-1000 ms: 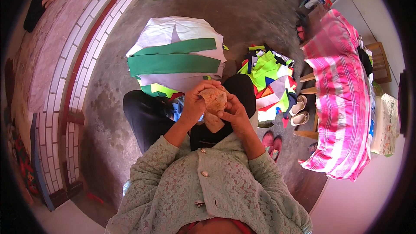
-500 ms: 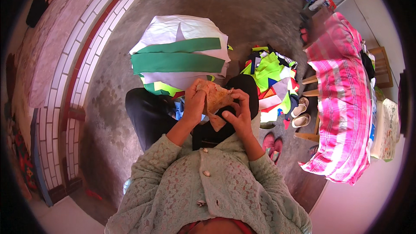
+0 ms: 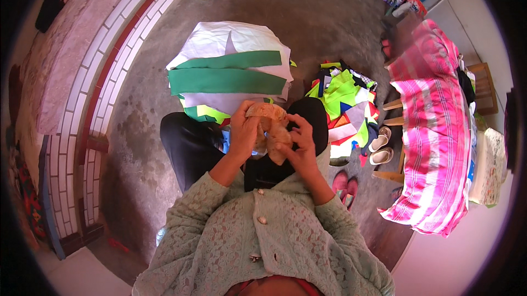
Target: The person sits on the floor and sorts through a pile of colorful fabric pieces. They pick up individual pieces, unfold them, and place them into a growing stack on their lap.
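The left hand [image 3: 245, 134] grips the left side of a curled orange-tan cloth piece [image 3: 278, 137] above the dark trousers [image 3: 189, 148]; the right hand [image 3: 302, 141] pinches its right side. Light, even tension between both should limit twisting.

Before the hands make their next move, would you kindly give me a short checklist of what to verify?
1. Left hand holding the tan piece: ok, it grips the left side.
2. Right hand holding it too: ok, at the right side.
3. Tan piece flat: not ok, it is bent.
4. Tan piece's material: cannot tell.
5. Two green strips resting on the white cloth: ok.
6. Coloured fabric pile apart from the white cloth: ok, a gap shows between.
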Demonstrator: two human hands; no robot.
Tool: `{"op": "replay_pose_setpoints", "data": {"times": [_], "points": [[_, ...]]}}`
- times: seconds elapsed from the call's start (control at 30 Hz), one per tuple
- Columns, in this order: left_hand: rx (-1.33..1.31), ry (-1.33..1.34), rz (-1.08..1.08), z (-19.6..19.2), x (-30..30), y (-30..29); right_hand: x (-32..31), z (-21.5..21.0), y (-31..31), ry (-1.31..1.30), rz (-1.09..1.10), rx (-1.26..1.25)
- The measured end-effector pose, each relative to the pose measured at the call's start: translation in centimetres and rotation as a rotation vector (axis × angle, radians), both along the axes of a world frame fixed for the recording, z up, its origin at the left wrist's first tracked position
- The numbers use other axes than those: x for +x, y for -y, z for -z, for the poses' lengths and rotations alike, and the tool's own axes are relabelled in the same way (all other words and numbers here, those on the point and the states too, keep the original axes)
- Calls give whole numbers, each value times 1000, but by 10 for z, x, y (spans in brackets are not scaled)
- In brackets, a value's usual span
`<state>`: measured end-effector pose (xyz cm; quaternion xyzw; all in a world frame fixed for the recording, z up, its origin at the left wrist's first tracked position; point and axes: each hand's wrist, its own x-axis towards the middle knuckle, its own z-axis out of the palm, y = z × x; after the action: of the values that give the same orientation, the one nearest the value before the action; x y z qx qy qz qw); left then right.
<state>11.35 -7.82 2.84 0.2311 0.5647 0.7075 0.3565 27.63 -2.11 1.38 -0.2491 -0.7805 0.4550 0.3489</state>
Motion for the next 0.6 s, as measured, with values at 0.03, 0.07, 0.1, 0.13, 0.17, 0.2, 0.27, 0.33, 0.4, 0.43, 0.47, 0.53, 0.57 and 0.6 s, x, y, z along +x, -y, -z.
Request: {"op": "replay_pose_setpoints", "data": {"times": [0.03, 0.07, 0.1, 0.13, 0.17, 0.2, 0.27, 0.33, 0.4, 0.43, 0.47, 0.53, 0.57, 0.6], "points": [[-5, -44, 0, 0, -3, 2, 5, -5, -5, -29, -16, -100], [-27, -119, -7, 1, -5, 5, 10, -8, -11, -57, -33, -201], [-46, -194, -10, 3, -6, 6, 15, -6, -18, -221, -119, -401], [-69, -267, -17, 4, -8, 10, 19, -17, -22, -274, -140, -502], [-131, -290, 7, 1, -10, 14, 25, -23, -28, -295, -155, -583], [-191, -314, 32, -3, -11, 19, 31, -27, -33, -316, -168, -663], [-230, -422, 49, -3, -13, 25, 38, -36, -39, -408, -76, -804], [-188, -593, 34, 4, -15, 30, 37, -57, -45, -381, -7, -783], [-155, -661, 24, 3, -17, 35, 35, -69, -54, -390, -57, -732], [-138, -695, 18, 1, -19, 37, 34, -73, -57, -417, -56, -714], [-131, -652, 14, -1, -20, 39, 32, -76, -60, -443, -55, -696], [-114, -569, 0, -4, -24, 43, 27, -86, -67, -453, -51, -634], [-115, -517, 1, -2, -28, 45, 24, -91, -70, -436, -46, -593], [-112, -467, -2, 0, -35, 46, 20, -95, -75, -420, -46, -548]]}}
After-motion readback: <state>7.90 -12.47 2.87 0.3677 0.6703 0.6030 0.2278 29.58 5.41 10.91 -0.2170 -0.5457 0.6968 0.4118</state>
